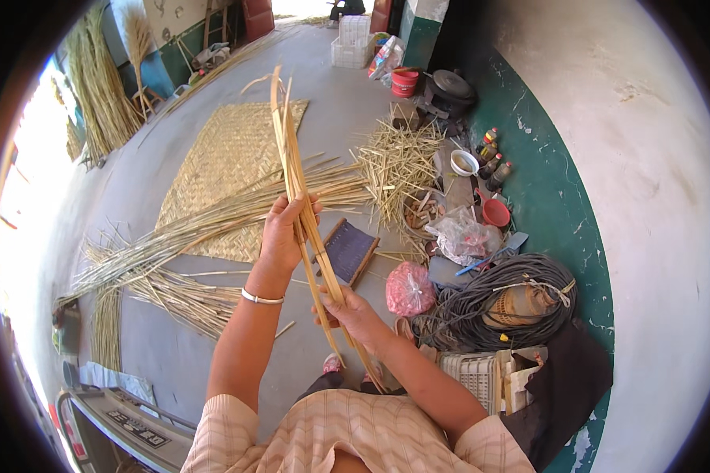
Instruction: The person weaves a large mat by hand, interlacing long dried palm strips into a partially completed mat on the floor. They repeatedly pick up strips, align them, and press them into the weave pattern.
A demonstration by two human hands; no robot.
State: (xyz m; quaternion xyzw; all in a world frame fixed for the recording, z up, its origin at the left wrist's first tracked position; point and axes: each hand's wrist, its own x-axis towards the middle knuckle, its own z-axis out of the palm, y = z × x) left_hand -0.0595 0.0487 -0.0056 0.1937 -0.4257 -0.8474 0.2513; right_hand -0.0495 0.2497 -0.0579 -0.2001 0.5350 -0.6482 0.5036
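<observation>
Both my hands hold a small bundle of long, flat, pale-tan reed strips (296, 169) in front of my body. My left hand (282, 229), with a white bangle at the wrist, is closed round the bundle at mid-length, thumb on top. Lower down and closer to me, my right hand (350, 312) grips the same strips near their lower part. The far ends fan slightly apart; the near ends spread toward my feet. Beneath them on the floor are a low stool with a dark blue seat (345, 251) and a pile of long reed stalks (213, 213).
A woven mat (221, 146) lies under the stalks. To the right are short cut pieces (398, 162), a pink-filled bag (409, 289), coiled black hose (489, 315), bottles (497, 175) and a red bucket (405, 83). A vehicle (126, 430) stands at lower left; tall reeds (95, 79) lean far left.
</observation>
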